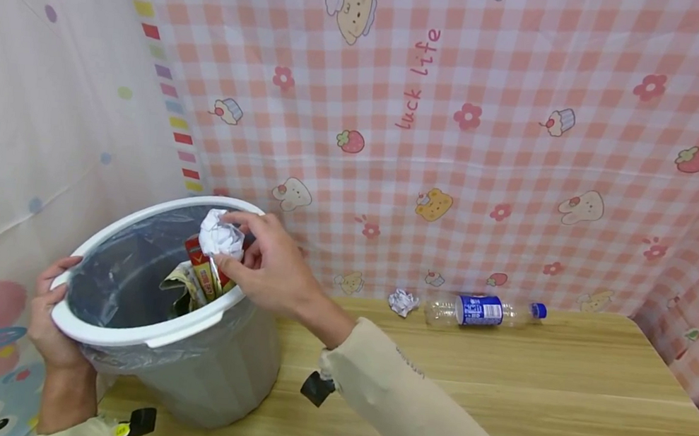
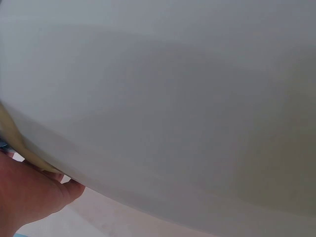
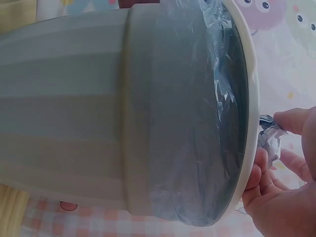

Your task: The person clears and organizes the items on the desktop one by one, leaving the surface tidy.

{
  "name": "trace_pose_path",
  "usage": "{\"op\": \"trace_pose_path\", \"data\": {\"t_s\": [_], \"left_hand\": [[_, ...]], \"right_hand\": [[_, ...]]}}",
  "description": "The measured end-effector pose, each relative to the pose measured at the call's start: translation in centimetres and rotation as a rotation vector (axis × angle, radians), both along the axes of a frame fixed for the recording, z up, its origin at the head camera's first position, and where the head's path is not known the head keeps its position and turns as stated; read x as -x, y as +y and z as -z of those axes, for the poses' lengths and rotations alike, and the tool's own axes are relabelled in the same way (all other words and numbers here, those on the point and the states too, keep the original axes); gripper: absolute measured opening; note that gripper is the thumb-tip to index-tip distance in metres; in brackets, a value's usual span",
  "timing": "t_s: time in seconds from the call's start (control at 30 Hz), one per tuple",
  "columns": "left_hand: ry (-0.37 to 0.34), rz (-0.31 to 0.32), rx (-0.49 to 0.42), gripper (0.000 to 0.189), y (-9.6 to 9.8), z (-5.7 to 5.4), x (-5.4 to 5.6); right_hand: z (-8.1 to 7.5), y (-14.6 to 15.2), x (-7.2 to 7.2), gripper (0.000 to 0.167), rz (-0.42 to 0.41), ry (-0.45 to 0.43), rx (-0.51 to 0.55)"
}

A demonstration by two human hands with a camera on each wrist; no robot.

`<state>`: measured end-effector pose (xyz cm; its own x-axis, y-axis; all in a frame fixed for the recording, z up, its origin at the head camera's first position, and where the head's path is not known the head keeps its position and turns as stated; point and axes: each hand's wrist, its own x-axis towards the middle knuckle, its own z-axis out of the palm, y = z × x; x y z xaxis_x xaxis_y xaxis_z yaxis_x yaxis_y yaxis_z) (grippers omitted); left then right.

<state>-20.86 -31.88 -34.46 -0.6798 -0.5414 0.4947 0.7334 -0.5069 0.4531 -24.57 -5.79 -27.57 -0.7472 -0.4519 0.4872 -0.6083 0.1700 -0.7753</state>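
Observation:
A grey trash bin (image 1: 221, 371) with a white rim (image 1: 119, 336) and a clear plastic liner stands at the left of the head view, leaning toward me. My left hand (image 1: 60, 322) grips the rim on its left side; the left wrist view has this hand (image 2: 37, 195) beside the bin's pale wall (image 2: 168, 108). Between thumb and fingers, my right hand (image 1: 281, 264) pinches a crumpled white paper ball (image 1: 220, 234) over the mouth. The right wrist view catches the ball (image 3: 270, 140) just past the rim. Below it, a red-and-yellow packet (image 1: 206, 270) and a crumpled greenish wrapper (image 1: 184, 284) poke up inside.
Further right on the wooden table (image 1: 498, 383), at its back edge, lie another crumpled paper ball (image 1: 403, 302) and a clear plastic bottle (image 1: 480, 311) on its side, blue-labelled and blue-capped. A pink checked cloth (image 1: 490, 162) hangs behind, a white printed one (image 1: 47, 115) at left.

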Motion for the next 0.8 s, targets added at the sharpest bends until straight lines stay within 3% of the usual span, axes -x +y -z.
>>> {"op": "trace_pose_path", "data": {"t_s": [0.5,0.8], "left_hand": [[-0.008,-0.009,-0.016,0.032,0.02,0.02,0.03],[-0.009,-0.013,-0.017,0.032,0.07,0.00,0.08]], "right_hand": [[0.21,-0.08,-0.18,0.054,-0.029,-0.001,-0.028],[0.55,0.32,0.01,0.055,-0.056,-0.022,0.022]]}}
